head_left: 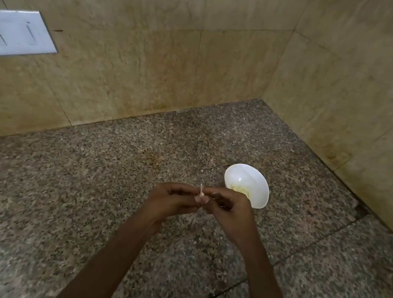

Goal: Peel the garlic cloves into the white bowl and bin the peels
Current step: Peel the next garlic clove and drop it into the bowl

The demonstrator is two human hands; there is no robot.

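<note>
Both hands meet above the granite counter [89, 186], pinching one small garlic clove [199, 197] between their fingertips. A thin pale strip of peel or stem sticks up from the clove. My left hand [173, 199] curls round it from the left and my right hand [229, 208] from the right. The white bowl [245, 178] stands on the counter just behind and right of my right hand, with a few pale yellowish peeled pieces at its bottom. No bin is in view.
Beige tiled walls close the counter at the back and on the right, forming a corner. A white switch plate [16, 32] is fixed on the left wall. A seam crosses the counter at the right front [314, 243].
</note>
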